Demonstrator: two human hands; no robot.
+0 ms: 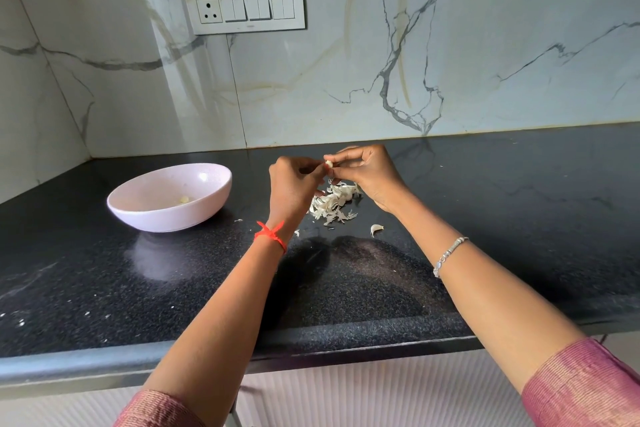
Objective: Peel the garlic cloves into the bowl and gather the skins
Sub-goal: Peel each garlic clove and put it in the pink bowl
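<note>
Aloft, clove (328, 163) pinched between hands (294, 185) (369, 172), above skins (334, 205)

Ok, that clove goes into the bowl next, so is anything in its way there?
Nothing visible on the countertop between clove and bowl; only the left hand, itself pinching the clove, sits on that side.

A garlic clove (328, 163) is being pinched between the left hand (294, 184) and right hand (370, 173), over a heap of white skins (333, 203). A peeled clove (184, 199) is lying in the pink bowl (166, 218), and an unpeeled clove (376, 229) is resting near the heap.

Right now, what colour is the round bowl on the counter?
Pale pink round bowl, head view.
</note>
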